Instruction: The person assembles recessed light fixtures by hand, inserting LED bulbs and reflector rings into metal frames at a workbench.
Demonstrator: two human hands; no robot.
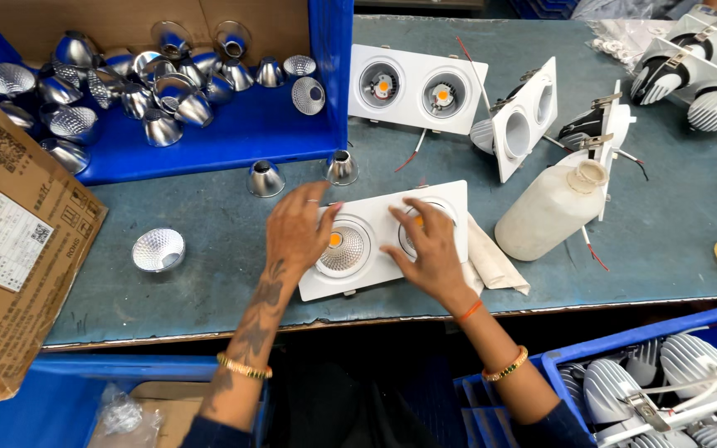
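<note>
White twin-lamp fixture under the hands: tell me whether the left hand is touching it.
Touching. The head view shows the left hand lying on the white twin-lamp fixture, its fingers resting over the edge of the left reflector opening.

Both hands rested on a white double lamp fitting (375, 249) on the grey table (665, 241): the left hand (296, 228) beside its left reflector, the right hand (429, 245) over its right opening. Loose silver reflectors (159, 249) lay nearby, and a white plastic bottle (549, 211) lay just right of the fitting.

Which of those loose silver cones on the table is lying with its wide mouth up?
The reflector by the cardboard box. The two nearer the blue bin stand wide end down, narrow necks up.
</note>
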